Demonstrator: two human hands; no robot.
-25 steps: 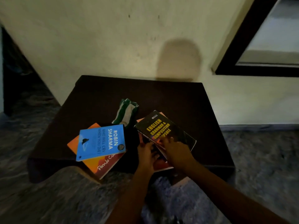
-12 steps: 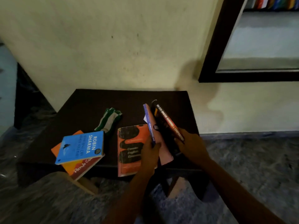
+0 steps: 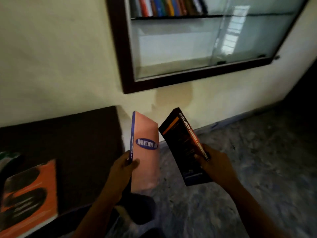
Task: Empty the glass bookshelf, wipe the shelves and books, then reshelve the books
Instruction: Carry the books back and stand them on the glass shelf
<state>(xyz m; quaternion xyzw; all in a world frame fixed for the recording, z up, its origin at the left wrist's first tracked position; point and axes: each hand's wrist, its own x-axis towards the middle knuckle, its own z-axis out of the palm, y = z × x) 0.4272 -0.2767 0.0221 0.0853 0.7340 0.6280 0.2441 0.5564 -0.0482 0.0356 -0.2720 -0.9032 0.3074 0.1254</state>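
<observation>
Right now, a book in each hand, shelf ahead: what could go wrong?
1. Each book is gripped one-handed near its lower end: left hand on the pink book, right hand on the black book; either could slip.
2. The glass pane seems to cover the bookshelf's right part; a book corner might strike it.

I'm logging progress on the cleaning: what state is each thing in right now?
Pink book, in the air, gripped by the left hand.
Black book, in the air, tilted, gripped by the right hand.
Orange book, lying flat on the table.
Bookshelf, upper shelf holds a row of books.
</observation>
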